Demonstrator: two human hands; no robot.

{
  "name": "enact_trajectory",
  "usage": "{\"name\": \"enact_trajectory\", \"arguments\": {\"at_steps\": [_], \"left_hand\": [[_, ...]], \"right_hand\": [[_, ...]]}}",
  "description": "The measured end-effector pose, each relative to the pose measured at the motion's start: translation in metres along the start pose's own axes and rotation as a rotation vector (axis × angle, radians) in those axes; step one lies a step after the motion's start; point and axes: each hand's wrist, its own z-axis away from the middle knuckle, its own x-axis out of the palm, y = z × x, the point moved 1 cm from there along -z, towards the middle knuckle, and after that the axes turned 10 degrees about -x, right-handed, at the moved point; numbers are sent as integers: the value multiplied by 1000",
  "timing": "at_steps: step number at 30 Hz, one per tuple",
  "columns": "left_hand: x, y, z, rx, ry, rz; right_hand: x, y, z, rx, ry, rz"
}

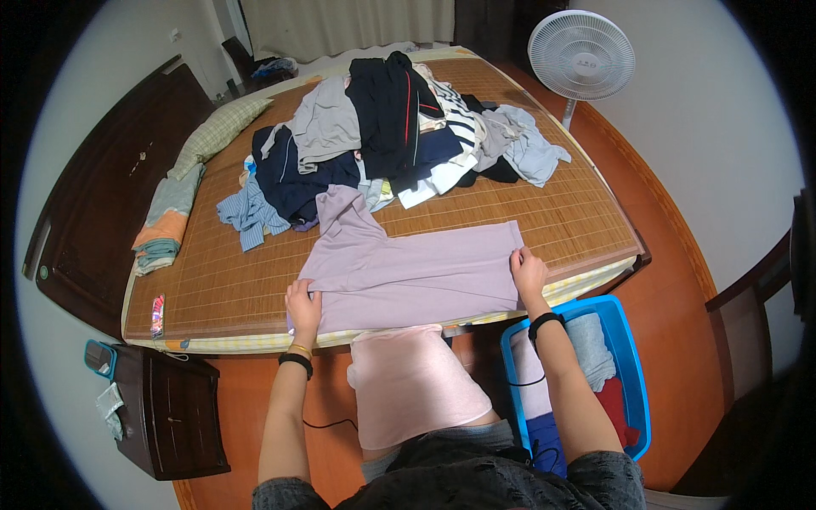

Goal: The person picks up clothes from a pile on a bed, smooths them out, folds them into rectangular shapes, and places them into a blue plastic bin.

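Note:
A lavender short-sleeved shirt lies sideways on the bamboo mat, partly folded, with one sleeve pointing at the clothes pile and its hem on the right. My left hand is on the shirt's near left end, its fingers bent over the cloth. At the hem end, my right hand has the shirt's edge between thumb and fingers. A few creases run along the middle of the fabric. Across my thighs, below the bed's edge, lies a pale pink cloth.
A large heap of clothes covers the bed's middle. A blue plastic bin with folded garments stands at my right. A dark nightstand is at left, a white fan beyond the far right edge. A pillow lies by the headboard.

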Motion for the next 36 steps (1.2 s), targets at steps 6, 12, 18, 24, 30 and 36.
{"name": "enact_trajectory", "arguments": {"at_steps": [6, 12, 18, 24, 30, 36], "left_hand": [[-1, 2, -2, -22, -21, -21], [-3, 4, 0, -13, -23, -1], [0, 0, -1, -46, -34, -33], [-1, 0, -1, -19, -29, 0], [-1, 2, -1, 24, 8, 7], [-2, 2, -1, 10, 1, 6]], "right_hand": [[-1, -1, -2, 9, -8, -15], [-4, -3, -2, 0, -14, -28], [-5, -3, -1, -3, -13, -14], [-6, -5, -2, -3, -1, -31], [-5, -4, -2, -5, 10, -29], [-4, -3, -2, 3, 2, -35]]}}
